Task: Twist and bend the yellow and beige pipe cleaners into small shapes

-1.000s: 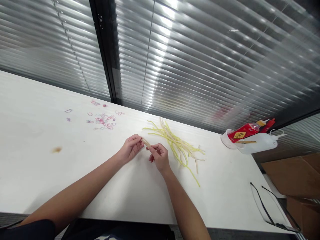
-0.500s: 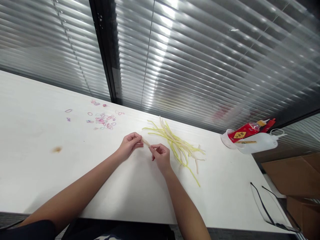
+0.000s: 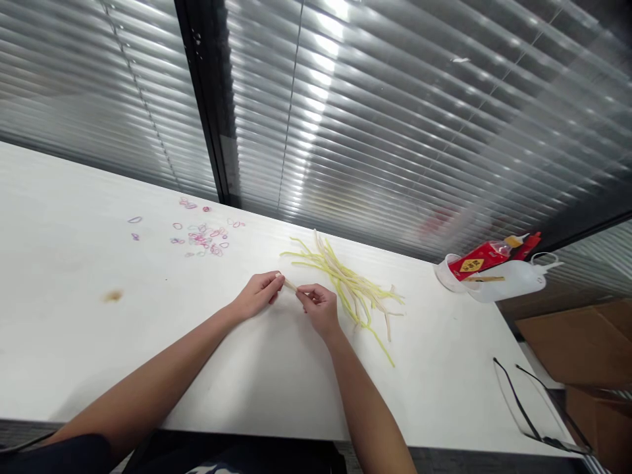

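Head cam: I've got the person's L hand (image 3: 259,295) and R hand (image 3: 320,308) near each other, just apart, over the white flat table (image 3: 237,395), w/ a thin beige strand (image 3: 291,285) b/w them. L thumb and fingers clamp one end, R thumb and fingertips pinch the other; both grips are closed on it. It spans the small gap, slanting down toward R. Can't tell how much is tucked inside the L fingers.

Just beyond the R hand I see a loose, crisscrossed pile of long thin yellow and beige strands (image 3: 353,283), one yellow end trailing toward the near edge. Well to L, by the far edge, scattered small pink and purple loops (image 3: 200,238); a brown stain (image 3: 113,296) sits nearer the person.

Far R: round clear plastic cup (image 3: 448,276), red bottle w/ yellow label (image 3: 486,257), white squeeze bottle (image 3: 521,282), all bunched tog.; can't tell what's upright at this angle. Black-framed glasses (image 3: 515,395) near the front R corner, brown cardboard boxes (image 3: 582,342) past the table, silver slatted blinds (image 3: 395,118) behind.
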`<state>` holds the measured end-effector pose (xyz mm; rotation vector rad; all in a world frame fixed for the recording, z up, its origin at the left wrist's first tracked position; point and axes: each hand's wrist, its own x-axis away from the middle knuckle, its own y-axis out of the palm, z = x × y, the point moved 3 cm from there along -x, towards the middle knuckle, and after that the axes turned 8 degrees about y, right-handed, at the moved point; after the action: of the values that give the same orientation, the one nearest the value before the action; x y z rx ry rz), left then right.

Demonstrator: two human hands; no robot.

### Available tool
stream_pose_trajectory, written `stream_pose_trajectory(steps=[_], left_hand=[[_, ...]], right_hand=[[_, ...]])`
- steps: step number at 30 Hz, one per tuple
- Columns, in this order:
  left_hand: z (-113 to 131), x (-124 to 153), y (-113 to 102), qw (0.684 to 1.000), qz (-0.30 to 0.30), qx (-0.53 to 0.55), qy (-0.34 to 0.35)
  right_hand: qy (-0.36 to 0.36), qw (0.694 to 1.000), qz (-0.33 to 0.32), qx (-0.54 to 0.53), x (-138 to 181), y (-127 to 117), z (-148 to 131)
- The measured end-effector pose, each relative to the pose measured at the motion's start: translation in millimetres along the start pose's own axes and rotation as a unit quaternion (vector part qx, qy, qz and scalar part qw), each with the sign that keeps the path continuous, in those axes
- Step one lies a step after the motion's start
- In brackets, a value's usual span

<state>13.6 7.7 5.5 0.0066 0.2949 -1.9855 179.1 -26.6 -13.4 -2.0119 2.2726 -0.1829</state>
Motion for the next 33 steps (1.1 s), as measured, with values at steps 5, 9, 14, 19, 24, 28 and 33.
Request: stream_pose_trajectory(steps=[5, 9, 14, 19, 24, 28, 33], left_hand=[[-2.0, 0.3, -1.0, 1.000, -0.013, -0.003, 0.013], [-2.9, 0.9, 0.0, 1.000, -0.019, 0.010, 0.013], [-2.5, 1.5, 1.4, 1.000, -0.015, 0.012, 0.010], [0.0, 3.0, 2.0, 0.999, -0.007, -0.002, 0.034], [0.1, 3.5, 2.6, 0.999, 0.001, -0.007, 0.033], [1.5, 3.5, 3.7, 0.999, 0.004, -0.025, 0.036], [6.8, 3.1, 3.3, 0.994, 0.017, -0.087, 0.063]], right_hand=[[0.006, 1.000, -0.010, 0.007, -0.7, -0.8, 1.8], [-0.003, 1.000, -0.021, -0.001, 0.3, -0.6, 0.1], [-0.005, 1.000, -0.028, -0.003, 1.0, 1.0, 0.6], [0.006, 0.999, -0.036, -0.016, -0.1, 1.6, 2.9], [0.007, 0.999, -0.039, -0.018, -0.4, 2.1, 2.2], [0.004, 0.999, -0.035, -0.010, -0.5, 2.2, 2.0], [0.009, 0.999, -0.034, -0.005, -0.6, 0.9, 3.0]])
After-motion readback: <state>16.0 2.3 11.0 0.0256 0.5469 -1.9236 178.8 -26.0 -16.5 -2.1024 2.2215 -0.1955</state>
